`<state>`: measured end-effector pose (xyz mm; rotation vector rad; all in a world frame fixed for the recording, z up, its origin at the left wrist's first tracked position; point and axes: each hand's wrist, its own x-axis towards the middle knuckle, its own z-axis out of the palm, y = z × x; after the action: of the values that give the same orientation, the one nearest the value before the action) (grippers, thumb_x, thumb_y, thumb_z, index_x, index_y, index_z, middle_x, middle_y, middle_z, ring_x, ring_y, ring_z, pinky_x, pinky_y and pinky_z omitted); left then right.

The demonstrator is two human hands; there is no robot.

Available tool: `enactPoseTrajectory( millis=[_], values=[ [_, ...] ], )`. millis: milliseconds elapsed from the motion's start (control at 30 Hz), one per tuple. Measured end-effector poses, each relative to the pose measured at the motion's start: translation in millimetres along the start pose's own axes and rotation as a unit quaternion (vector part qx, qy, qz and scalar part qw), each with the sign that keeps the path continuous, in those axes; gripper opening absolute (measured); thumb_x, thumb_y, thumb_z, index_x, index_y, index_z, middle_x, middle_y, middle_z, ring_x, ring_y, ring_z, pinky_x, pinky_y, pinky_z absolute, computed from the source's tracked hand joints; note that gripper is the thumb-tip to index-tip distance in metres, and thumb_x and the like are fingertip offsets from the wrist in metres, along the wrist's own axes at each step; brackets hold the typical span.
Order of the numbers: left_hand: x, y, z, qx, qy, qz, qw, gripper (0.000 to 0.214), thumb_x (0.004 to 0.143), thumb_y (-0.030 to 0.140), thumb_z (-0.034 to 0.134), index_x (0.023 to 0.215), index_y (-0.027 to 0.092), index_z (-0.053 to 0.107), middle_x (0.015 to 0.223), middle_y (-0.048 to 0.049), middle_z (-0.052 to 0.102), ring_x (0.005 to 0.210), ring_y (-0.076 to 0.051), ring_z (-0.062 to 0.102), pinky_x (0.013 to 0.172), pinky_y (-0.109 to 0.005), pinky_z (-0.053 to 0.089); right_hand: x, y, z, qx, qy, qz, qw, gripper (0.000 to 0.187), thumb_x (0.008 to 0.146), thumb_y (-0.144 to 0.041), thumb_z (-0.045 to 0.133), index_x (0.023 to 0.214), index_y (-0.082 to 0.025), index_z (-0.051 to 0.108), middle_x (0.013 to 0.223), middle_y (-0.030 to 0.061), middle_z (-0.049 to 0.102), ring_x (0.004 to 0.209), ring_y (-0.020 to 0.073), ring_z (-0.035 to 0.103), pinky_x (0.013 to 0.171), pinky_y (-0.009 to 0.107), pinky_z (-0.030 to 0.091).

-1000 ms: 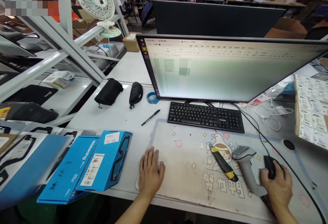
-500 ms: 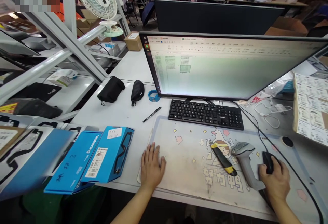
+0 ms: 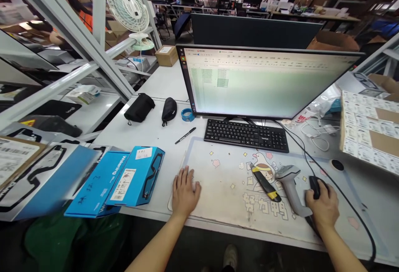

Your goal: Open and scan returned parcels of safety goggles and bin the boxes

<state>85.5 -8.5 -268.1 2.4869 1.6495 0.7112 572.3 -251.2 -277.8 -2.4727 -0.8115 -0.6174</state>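
My left hand (image 3: 186, 195) lies flat on the left edge of a printed desk mat (image 3: 218, 201), fingers spread and holding nothing. At the mat's right side my right hand (image 3: 324, 209) is curled over a black computer mouse (image 3: 314, 187). Just left of that hand rests a grey barcode scanner (image 3: 292, 191) with its cable. Beside the scanner is a black and yellow utility knife (image 3: 266, 184). A black keyboard (image 3: 240, 135) sits behind the mat, under a monitor (image 3: 264, 87) showing a spreadsheet.
Blue boxes (image 3: 135, 176) are stacked at the left desk edge. Behind them lie a pen (image 3: 185, 135), blue tape roll (image 3: 187, 115) and two black pouches (image 3: 139, 108). A labelled cardboard sheet (image 3: 368, 126) stands right; a fan (image 3: 127, 8) is clipped to the frame.
The camera view has tilted up and shifted somewhat, showing more of the room behind. Both hands stay in place on the mat and the mouse.
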Motion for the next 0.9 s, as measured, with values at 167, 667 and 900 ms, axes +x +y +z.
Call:
enactPoseTrajectory(
  millis=[167, 667, 900],
  values=[
    [-0.1, -0.3, 0.9, -0.004, 0.004, -0.004, 1.000, 0.053, 0.102, 0.032, 0.049, 0.150, 0.014, 0.064, 0.167, -0.0156, 0.052, 0.158, -0.036, 0.044, 0.131, -0.058, 0.032, -0.2, -1.2, -0.7, 0.003, -0.005, -0.003, 1.000, 0.063, 0.090, -0.042, 0.057, 0.149, -0.018, 0.065, 0.151, 0.0210, 0.055, 0.121, 0.0406, 0.060, 0.094, 0.055, 0.055],
    [-0.4, -0.7, 4.0, 0.005, 0.016, 0.001, 1.000, 0.052, 0.103, 0.033, 0.049, 0.148, 0.013, 0.065, 0.167, -0.0148, 0.053, 0.157, -0.035, 0.046, 0.130, -0.056, 0.034, 0.0, -6.5, -4.6, 0.002, -0.012, 0.002, 1.000, 0.062, 0.092, -0.041, 0.057, 0.149, -0.018, 0.065, 0.149, 0.0212, 0.056, 0.121, 0.0406, 0.061, 0.090, 0.054, 0.056],
    [0.2, -0.1, 3.1, -0.004, 0.013, -0.005, 1.000, 0.053, 0.102, 0.032, 0.049, 0.148, 0.013, 0.065, 0.167, -0.0157, 0.053, 0.157, -0.036, 0.045, 0.130, -0.057, 0.034, -0.1, -6.2, -5.4, 0.014, -0.016, 0.009, 1.000, 0.067, 0.087, -0.037, 0.060, 0.152, -0.019, 0.063, 0.149, 0.0221, 0.054, 0.122, 0.0422, 0.059, 0.093, 0.058, 0.056]
  ],
)
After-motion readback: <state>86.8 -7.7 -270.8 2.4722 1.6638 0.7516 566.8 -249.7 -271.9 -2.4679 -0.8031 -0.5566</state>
